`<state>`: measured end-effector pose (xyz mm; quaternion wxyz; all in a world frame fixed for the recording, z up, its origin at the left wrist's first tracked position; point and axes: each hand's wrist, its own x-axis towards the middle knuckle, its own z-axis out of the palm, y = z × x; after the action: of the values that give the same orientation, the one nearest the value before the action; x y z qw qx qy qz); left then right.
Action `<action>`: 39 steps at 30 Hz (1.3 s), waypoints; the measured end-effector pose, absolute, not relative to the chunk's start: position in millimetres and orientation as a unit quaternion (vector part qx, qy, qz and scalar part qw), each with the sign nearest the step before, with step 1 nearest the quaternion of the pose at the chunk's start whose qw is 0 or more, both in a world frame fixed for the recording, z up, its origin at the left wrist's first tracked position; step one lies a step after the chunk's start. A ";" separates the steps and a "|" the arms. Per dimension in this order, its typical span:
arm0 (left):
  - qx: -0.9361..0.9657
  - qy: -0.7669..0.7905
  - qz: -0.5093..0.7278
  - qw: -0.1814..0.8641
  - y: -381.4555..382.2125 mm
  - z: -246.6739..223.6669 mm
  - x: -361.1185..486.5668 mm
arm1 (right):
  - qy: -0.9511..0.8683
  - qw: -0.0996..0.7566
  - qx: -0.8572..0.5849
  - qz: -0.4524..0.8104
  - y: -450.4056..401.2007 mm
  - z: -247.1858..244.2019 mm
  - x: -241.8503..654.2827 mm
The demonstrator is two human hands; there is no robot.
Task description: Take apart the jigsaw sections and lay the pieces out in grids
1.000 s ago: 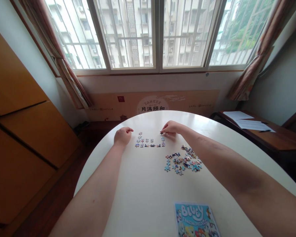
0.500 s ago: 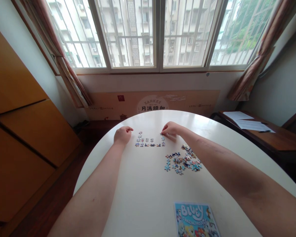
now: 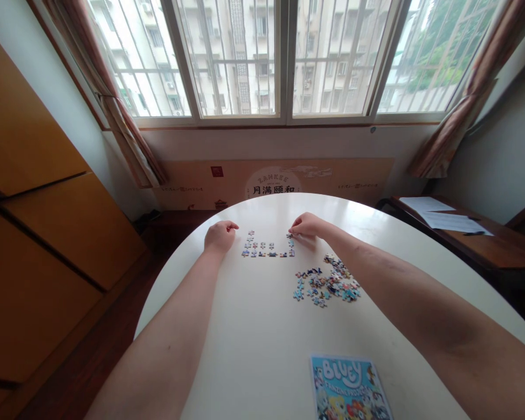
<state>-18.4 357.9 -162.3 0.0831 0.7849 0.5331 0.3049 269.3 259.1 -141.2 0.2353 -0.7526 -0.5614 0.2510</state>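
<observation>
- Pinched between the thumb and fingertips of the right hand [image 3: 307, 225] is a small puzzle piece [image 3: 289, 235], held low toward the far edge of the white surface [image 3: 245, 326].
- The left hand [image 3: 220, 238] is curled and rested toward the far left edge; whether its fingertips are pressed together cannot be told.
- Between the two hands, laid-out pieces [image 3: 254, 254] are set in an open-topped shape: a column is formed on the left, a row on the side facing the near edge, and a shorter column on the right, just beside the pinched piece.
- Toward the right edge, a loose pile [image 3: 335, 283] of pieces is spread near the right forearm.
- Toward the near edge, a blue picture cover [image 3: 350, 391] is lettered "Bluey".
- Beyond the right edge, paper sheets [image 3: 455, 221] are laid on a brown desk [image 3: 507, 242].
</observation>
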 end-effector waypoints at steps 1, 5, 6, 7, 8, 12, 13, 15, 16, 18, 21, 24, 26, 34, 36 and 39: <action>0.785 0.533 0.305 0.084 357.7 -162.2 -18.4 | -0.557 0.245 -0.756 0.242 257.6 -140.1 270.8; 0.788 0.530 0.302 0.082 357.6 -161.4 -17.7 | -0.546 0.302 -0.759 0.186 243.3 -127.2 280.3; 0.789 0.529 0.302 0.081 357.9 -161.4 -17.5 | -0.546 0.316 -0.756 0.175 236.5 -121.6 282.6; 0.790 0.527 0.302 0.079 358.4 -161.5 -17.4 | -0.549 0.330 -0.750 0.166 228.0 -115.4 284.4; 0.791 0.526 0.302 0.077 359.0 -161.7 -17.3 | -0.552 0.342 -0.744 0.159 217.7 -108.8 285.4; 0.789 0.528 0.305 0.074 361.7 -162.6 -17.4 | -0.617 0.395 -0.667 0.136 159.5 -85.2 281.1; 0.788 0.529 0.307 0.075 362.1 -162.7 -17.5 | -0.640 0.381 -0.657 0.119 142.3 -81.7 279.1; 0.787 0.529 0.309 0.075 362.4 -162.6 -17.7 | -0.680 0.326 -0.652 0.077 108.3 -79.4 276.8; 0.787 0.529 0.310 0.072 362.3 -162.5 -17.6 | -0.699 0.285 -0.652 0.069 92.5 -80.8 277.1; 0.789 0.525 0.313 0.060 361.8 -162.0 -17.2 | -0.708 0.197 -0.672 0.090 65.6 -87.6 280.4; 0.797 0.515 0.314 0.039 360.5 -161.2 -16.0 | -0.701 0.098 -0.698 0.108 39.1 -101.4 286.7; 0.802 0.510 0.309 0.029 359.5 -160.6 -14.7 | -0.724 0.098 -0.674 0.110 28.3 -110.6 286.1; 0.802 0.511 0.307 0.025 359.7 -160.4 -14.2 | -0.746 0.109 -0.648 0.107 27.2 -113.0 282.1; 0.796 0.518 0.313 0.028 363.5 -161.3 -15.0 | -0.757 0.106 -0.634 0.117 33.2 -116.6 282.1; 0.794 0.521 0.311 0.030 363.4 -161.1 -14.9 | -0.755 0.109 -0.635 0.123 32.5 -116.8 288.1; 0.794 0.523 0.308 0.031 362.3 -160.5 -14.3 | -0.754 0.102 -0.637 0.127 30.5 -116.6 298.7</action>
<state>-14.3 362.3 -160.5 0.0310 0.7940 0.5233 0.3078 298.7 30.5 -116.6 0.1018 -0.6368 -0.7537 0.1271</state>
